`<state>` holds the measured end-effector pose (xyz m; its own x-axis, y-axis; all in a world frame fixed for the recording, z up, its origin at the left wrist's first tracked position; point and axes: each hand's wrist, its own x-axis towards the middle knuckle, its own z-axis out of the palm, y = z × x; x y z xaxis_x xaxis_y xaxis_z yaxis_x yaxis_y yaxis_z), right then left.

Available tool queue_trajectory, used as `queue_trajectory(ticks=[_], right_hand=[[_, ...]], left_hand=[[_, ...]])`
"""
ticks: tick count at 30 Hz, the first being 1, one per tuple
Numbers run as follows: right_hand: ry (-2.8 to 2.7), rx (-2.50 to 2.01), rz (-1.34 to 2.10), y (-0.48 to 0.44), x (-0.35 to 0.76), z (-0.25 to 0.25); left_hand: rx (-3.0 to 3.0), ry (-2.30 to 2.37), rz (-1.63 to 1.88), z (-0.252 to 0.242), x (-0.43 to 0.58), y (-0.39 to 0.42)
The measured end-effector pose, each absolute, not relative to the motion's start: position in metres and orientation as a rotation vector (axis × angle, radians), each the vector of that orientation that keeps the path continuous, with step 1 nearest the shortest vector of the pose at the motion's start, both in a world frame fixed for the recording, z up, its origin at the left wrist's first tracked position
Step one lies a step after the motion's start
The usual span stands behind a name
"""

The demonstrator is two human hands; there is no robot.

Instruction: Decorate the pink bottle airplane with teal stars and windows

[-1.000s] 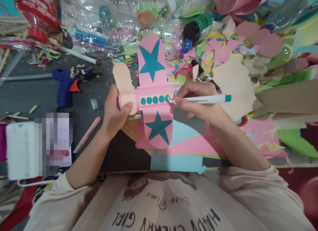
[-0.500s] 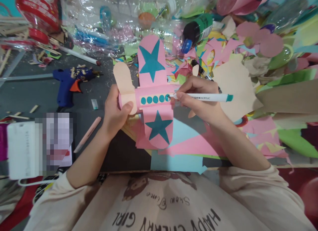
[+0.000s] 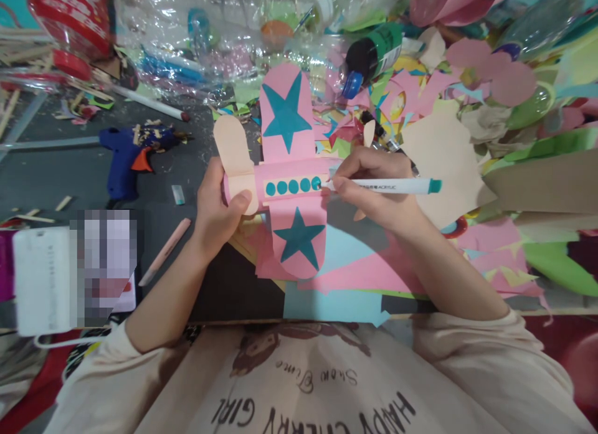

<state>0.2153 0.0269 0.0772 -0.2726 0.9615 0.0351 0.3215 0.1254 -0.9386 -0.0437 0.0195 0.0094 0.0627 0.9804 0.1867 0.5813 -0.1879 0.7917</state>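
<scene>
My left hand point(image 3: 215, 211) is closed around the tail end of a pink paper aeroplane point(image 3: 289, 172) with teal stars on both wings and a beige tail fin. My right hand point(image 3: 374, 188) pinches a white marker with a teal cap point(image 3: 397, 186). Its tip touches the last teal dot in a row of several dots along the beige strip on the fuselage. Both forearms come out of cream sleeves at the bottom.
A blue glue gun point(image 3: 128, 157) lies at left on the dark table point(image 3: 65, 172). A pink pencil point(image 3: 164, 252) and a white box point(image 3: 42, 278) are nearer me. Clear plastic bottles point(image 3: 210, 42), a green-labelled bottle point(image 3: 374, 54) and heaps of coloured paper scraps point(image 3: 467, 110) fill the back and right.
The marker tip has made small strokes at the last teal dot. The aeroplane and my left hand have barely shifted.
</scene>
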Motion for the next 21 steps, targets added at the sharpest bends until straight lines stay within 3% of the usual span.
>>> queue_trajectory(ticks=[21], right_hand=[[-1.668,-1.193,1.141,0.026,0.2132,0.0793]], left_hand=[[1.824,1.548,1.002,0.0084,-0.0438,0.0195]])
